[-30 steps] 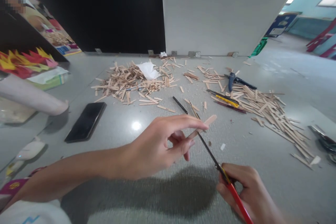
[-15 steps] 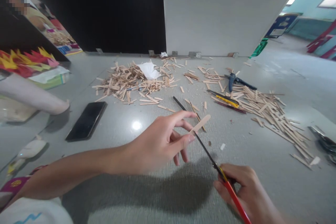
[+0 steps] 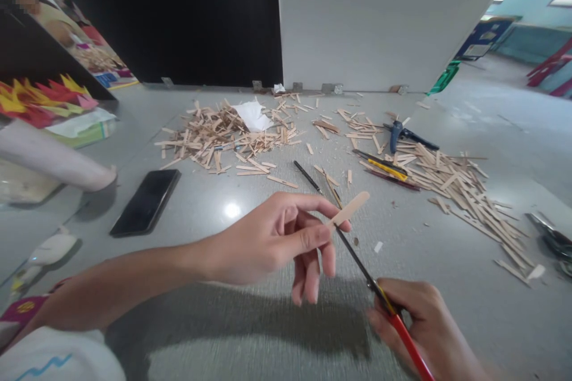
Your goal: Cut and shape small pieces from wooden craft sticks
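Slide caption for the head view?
Left hand holds a wooden stick against scissors gripped in right hand.

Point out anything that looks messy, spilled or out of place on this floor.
Wooden craft sticks lie strewn in loose heaps, one pile at centre left and another pile at right, with stray offcuts between. A black phone lies on the bare floor near the mess. The left hand holds a stick at the scissors gripped by the right hand.

I see bare grey floor (image 3: pixel 250 333) open beneath my hands. Ahead, 2 heaps of pale wooden sticks, left (image 3: pixel 214 137) and right (image 3: pixel 465 190), flank a narrow lane; a black flat phone (image 3: pixel 145 202) blocks the left.
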The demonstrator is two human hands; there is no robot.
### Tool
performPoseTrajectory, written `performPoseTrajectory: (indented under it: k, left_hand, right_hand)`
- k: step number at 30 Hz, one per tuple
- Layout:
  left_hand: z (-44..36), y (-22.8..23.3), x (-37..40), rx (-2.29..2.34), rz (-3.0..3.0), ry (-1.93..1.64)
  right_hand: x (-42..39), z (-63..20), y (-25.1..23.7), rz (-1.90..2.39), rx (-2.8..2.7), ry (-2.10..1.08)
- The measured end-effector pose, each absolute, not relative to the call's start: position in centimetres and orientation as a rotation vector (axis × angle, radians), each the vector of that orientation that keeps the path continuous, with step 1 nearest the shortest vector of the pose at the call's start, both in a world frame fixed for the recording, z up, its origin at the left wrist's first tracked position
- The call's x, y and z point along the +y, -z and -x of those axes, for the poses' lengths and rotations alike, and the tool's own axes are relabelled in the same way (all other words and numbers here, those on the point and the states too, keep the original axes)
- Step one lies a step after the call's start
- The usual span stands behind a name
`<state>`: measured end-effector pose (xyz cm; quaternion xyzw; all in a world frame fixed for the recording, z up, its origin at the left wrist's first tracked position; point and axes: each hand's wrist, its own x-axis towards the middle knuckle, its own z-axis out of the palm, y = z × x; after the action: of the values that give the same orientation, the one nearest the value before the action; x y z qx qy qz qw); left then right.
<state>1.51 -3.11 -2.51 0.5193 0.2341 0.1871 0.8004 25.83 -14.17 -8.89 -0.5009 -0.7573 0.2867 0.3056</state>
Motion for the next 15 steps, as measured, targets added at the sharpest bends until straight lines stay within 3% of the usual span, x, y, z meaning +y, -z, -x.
performPoseTrajectory:
  k: [8,15]
  left_hand:
    - [-1.78,3.33,-2.76,0.322,-0.983,-0.372]
    - [-1.6,2.78,-3.54,0.621,-1.304,-0.481]
  right_hand:
    - [-13.89,-26.24,9.41,1.224,-2.02,-0.706]
    - [-13.7,-25.52,8.61,1.269,-2.011,-0.624]
